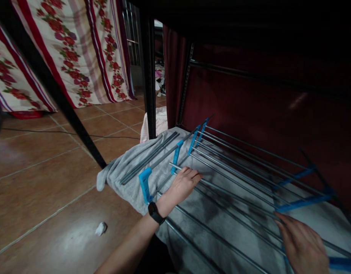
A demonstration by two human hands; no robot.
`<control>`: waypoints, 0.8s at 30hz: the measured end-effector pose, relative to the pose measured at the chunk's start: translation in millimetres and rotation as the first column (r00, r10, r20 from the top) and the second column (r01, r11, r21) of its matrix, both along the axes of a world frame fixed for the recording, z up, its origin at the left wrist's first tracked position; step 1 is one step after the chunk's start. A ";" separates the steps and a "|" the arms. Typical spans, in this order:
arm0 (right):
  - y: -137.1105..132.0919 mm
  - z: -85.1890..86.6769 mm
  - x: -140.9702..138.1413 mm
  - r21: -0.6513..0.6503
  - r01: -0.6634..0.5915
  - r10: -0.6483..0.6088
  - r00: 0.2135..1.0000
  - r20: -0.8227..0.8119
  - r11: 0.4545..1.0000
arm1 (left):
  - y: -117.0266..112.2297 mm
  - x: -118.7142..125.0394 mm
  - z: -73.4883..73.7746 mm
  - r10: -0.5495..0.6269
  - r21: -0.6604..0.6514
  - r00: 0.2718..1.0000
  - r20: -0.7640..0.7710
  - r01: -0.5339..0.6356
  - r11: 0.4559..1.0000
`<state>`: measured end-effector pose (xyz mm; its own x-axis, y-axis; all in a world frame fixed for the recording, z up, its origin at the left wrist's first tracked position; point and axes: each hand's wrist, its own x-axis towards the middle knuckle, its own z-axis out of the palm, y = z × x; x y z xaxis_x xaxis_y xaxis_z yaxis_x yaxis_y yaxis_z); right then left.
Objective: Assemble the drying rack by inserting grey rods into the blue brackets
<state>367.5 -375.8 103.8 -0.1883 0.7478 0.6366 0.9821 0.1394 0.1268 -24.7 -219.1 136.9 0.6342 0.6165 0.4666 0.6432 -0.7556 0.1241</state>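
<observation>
My left hand (186, 185), with a black band on the wrist, closes around a long grey metal rod (235, 193). The rod's left end sticks out past my fingers beside a blue plastic bracket (177, 156). Farther along, my right hand (305, 243) grips at the right side, with its fingertips on the rod. Both hands are over a rack frame of parallel rods joined by blue brackets, among them a near left bracket (145, 184) and a right bracket (303, 204). My right palm hides part of the right side.
The rack lies on a grey blanket (115, 179), where several loose grey rods (149, 158) lie together. Black metal posts (148, 76) stand around it, with a dark red curtain (249, 95) behind. On the tiled floor (50, 182) are a cable and a crumpled white scrap (100, 228).
</observation>
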 end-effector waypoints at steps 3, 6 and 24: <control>1.2 -2.0 -1.0 0.015 -0.002 0.002 1.000 0.011 1.000 | 1.0 -0.1 -5.4 -0.005 -0.012 1.000 -0.004 0.005 1.000; 4.2 -1.8 -1.6 0.053 -0.003 0.002 1.000 0.017 0.999 | 5.3 1.0 -4.9 -0.008 -0.019 1.000 0.001 0.008 1.000; 18.7 6.6 -3.6 0.081 0.004 -0.004 1.000 0.002 0.997 | 32.4 13.3 17.9 -0.004 0.061 1.000 -0.007 0.004 0.998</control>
<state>363.8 -357.1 110.4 -0.1872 0.6947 0.6945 0.9823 0.1247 0.1400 -11.5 -186.7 154.9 0.6397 0.5846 0.4991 0.6410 -0.7640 0.0733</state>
